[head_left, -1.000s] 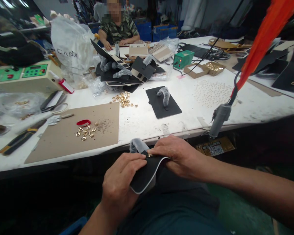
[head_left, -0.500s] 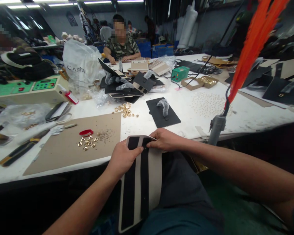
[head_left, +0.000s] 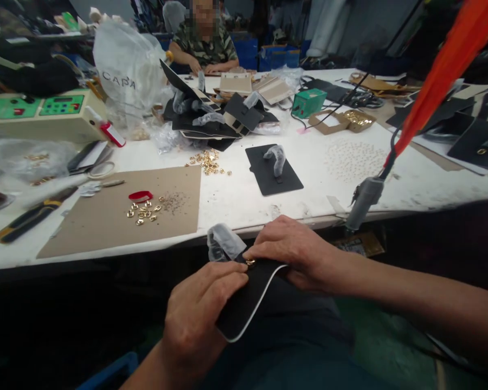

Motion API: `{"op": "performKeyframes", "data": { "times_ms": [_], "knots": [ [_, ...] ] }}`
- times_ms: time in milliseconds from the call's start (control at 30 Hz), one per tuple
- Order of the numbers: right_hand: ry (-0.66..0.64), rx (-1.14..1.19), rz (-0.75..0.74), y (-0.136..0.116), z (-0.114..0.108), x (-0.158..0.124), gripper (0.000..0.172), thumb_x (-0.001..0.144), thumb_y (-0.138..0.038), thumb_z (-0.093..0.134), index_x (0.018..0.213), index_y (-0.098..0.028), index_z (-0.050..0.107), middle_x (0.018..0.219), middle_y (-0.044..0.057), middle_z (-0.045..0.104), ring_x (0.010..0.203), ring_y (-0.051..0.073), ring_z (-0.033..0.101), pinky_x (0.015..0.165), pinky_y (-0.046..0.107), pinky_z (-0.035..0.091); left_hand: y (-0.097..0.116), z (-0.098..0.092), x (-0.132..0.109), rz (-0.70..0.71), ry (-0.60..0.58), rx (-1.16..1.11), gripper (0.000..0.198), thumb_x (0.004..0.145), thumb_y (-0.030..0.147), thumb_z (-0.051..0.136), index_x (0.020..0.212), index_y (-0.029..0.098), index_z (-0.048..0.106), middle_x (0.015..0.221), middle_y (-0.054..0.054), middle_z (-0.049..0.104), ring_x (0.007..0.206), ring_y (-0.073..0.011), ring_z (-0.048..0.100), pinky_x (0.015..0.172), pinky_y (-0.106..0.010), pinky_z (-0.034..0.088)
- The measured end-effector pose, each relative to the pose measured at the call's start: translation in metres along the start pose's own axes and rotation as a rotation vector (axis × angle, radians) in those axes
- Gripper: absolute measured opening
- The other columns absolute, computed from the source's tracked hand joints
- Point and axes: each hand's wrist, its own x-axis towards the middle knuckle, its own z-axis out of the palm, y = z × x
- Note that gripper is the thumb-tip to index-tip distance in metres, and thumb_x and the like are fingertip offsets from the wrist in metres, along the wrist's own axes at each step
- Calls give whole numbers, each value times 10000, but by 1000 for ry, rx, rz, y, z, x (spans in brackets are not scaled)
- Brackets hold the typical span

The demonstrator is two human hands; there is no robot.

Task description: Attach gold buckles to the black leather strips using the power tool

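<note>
A black leather panel (head_left: 248,295) with a pale edge lies over my lap, below the table's front edge. My left hand (head_left: 197,317) is closed on its near left side. My right hand (head_left: 295,252) is closed on its top edge, fingertips pinching beside a small gold fitting (head_left: 250,263). A plastic-wrapped strap (head_left: 222,242) sticks up from the panel just left of my right fingers. Loose gold fittings (head_left: 143,212) and a red ring (head_left: 140,195) lie on a brown cardboard sheet (head_left: 106,227) on the white table (head_left: 244,200).
Another black panel (head_left: 273,172) with a wrapped strap lies mid-table. A pile of gold fittings (head_left: 206,160), stacked black panels (head_left: 211,122), a green box (head_left: 307,102), a control box (head_left: 40,114), pliers (head_left: 24,219) and a hanging grey tool (head_left: 364,200) are around. A person (head_left: 203,40) sits across.
The panel, held up showing its striped back half a second ago, is now flipped black side up and lower on my lap. Both hands came down with it.
</note>
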Motion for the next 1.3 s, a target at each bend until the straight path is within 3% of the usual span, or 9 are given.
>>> {"op": "performKeyframes", "data": {
  "times_ms": [267,500,700,833,1000,1133,1300],
  "knots": [
    [5,-90,-73,-14,5,-31,364,949,-115,581,1293,-184,676,1039,91,723,955,230,651,861,397,450,12,12,-15,26,-51,55,261,947,62,551,1162,112,690,1184,-140,790,1137,-227,730,1045,-380,569],
    [35,-87,-96,-17,7,-40,394,993,-142,567,1375,-208,637,1046,78,715,958,216,640,830,384,431,18,12,-17,70,-47,183,234,936,152,590,1138,171,706,1210,-72,807,1255,-287,673,1192,-510,393],
    [59,-49,-63,-15,12,-42,423,1002,-144,579,1402,-274,629,1040,40,721,954,181,640,835,363,432,14,12,-11,104,-78,10,252,935,56,599,1171,98,676,1183,-148,803,1209,-214,728,1154,-375,533],
    [71,-33,-16,-14,15,-41,390,1012,-183,621,1380,-306,653,1038,30,734,938,177,645,834,360,434,10,14,-17,51,-50,5,310,928,89,645,1237,87,665,1193,-153,797,1201,-217,733,1131,-344,556],
    [66,-29,24,-11,19,-40,477,980,-118,627,1404,-336,629,1055,23,733,942,184,641,844,375,428,5,17,-19,-25,-27,38,330,909,106,678,1238,125,677,1198,-134,800,1171,-230,749,1165,-384,536],
    [71,-76,41,-9,24,-38,556,947,-81,633,1441,-335,597,1045,27,724,950,193,628,858,387,416,1,18,-16,-45,-29,-23,357,900,52,638,1240,158,671,1161,-114,812,1103,-235,776,1193,-488,514],
    [92,-78,53,-11,26,-35,553,942,-79,631,1435,-326,598,1058,31,715,954,195,622,855,382,420,-2,17,-19,-42,-39,-30,381,892,49,648,1252,175,665,1170,-122,809,1109,-244,773,1220,-558,471]
  ]
}}
